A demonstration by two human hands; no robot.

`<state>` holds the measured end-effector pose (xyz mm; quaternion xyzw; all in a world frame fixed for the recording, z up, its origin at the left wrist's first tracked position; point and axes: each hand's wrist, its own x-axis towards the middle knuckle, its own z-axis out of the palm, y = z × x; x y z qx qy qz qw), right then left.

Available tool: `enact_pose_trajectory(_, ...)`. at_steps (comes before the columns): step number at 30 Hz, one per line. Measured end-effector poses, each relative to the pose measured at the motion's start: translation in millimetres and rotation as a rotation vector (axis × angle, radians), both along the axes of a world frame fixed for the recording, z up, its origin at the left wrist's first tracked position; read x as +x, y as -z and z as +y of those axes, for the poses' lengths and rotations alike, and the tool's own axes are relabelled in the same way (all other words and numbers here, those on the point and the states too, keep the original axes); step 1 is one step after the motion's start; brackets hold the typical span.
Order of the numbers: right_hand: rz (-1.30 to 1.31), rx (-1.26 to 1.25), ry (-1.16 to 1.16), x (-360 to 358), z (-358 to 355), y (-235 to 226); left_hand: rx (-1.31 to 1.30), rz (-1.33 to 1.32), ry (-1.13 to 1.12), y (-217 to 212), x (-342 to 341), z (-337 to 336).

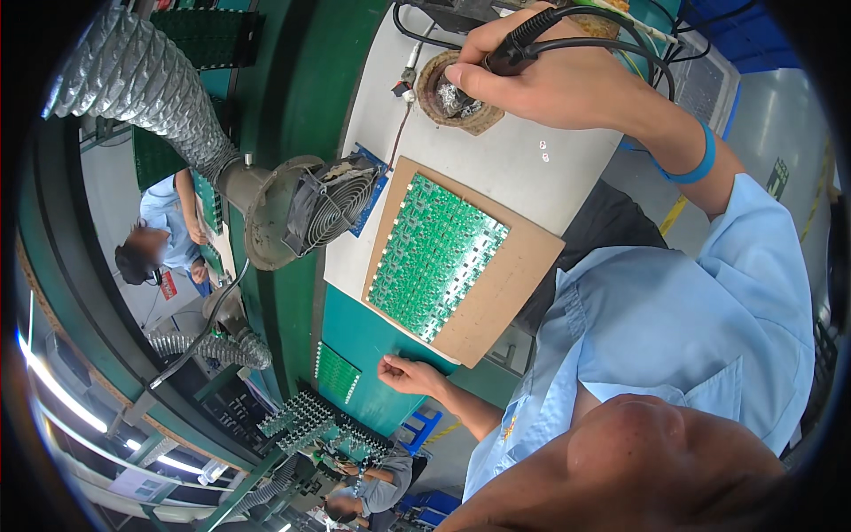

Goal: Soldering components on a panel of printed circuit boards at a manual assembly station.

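My right hand (567, 84) is closed round the black handle of a soldering iron (512, 55), whose cable runs back over the hand. It hovers at a round brown bowl (433, 108) with silvery, crumpled scraps of metal inside; my fingers hide the iron's tip. My left hand (409, 376) is over the green mat, its fingertips pinched together. Whatever they hold is too fine to make out. Between the hands, a large green circuit board panel (434, 257) full of small parts lies on a brown board (523, 266). Neither hand touches the panel.
A fan-fitted extractor hood (324, 208) on a silver duct (146, 89) stands beside the panel. A smaller green board (337, 372) lies on the green mat (377, 341), near a stack of populated boards (324, 426). Co-workers sit across the green conveyor (279, 115) and farther along.
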<state>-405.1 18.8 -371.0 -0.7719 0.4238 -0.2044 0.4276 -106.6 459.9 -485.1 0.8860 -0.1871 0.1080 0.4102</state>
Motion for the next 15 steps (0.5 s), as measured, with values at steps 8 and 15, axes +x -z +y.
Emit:
enact_pose_trajectory(8,-0.022,-0.008,-0.01,0.9,-4.1,4.1,0.053,0.023,-0.03,-6.1,-3.5,-5.2)
enact_pose_trajectory(15,-0.032,-0.034,-0.032,-0.6,-5.0,2.9,0.073,-0.007,-0.027,-6.8,-6.1,-6.2)
